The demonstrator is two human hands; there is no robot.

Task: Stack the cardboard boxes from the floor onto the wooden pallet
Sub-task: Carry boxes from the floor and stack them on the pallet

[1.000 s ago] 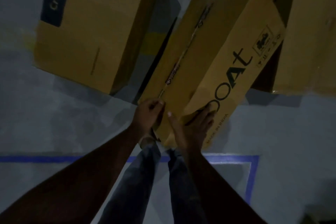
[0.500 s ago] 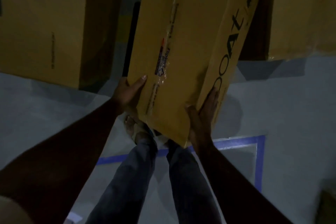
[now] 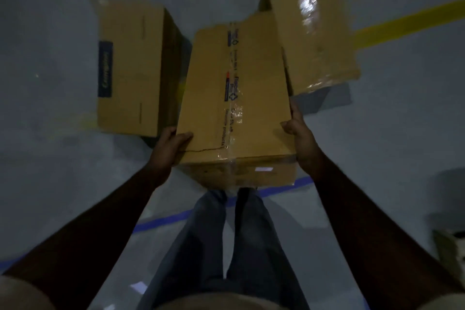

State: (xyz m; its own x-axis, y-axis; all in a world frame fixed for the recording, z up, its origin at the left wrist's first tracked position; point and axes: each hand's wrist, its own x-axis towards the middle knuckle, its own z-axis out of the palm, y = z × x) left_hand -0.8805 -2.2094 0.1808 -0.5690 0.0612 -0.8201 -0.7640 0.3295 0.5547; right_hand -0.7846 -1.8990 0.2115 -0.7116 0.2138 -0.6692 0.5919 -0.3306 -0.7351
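While the taped carton point(image 3: 236, 108) is off the floor at centre frame, left hand point(image 3: 168, 148) clamps its near-left corner at 9 o'clock and right hand point(image 3: 299, 138) grips the right edge at 3. Looks stiff but light enough for two hands; top flap is torn near the left thumb, so hold the edges. Two more boxes point(image 3: 130, 68) point(image 3: 314, 30) sit on the floor at 11 and 1. Pallet not in view.

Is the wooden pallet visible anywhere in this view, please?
No, only the grey floor, the held taped cardboard box and two more cardboard boxes show.
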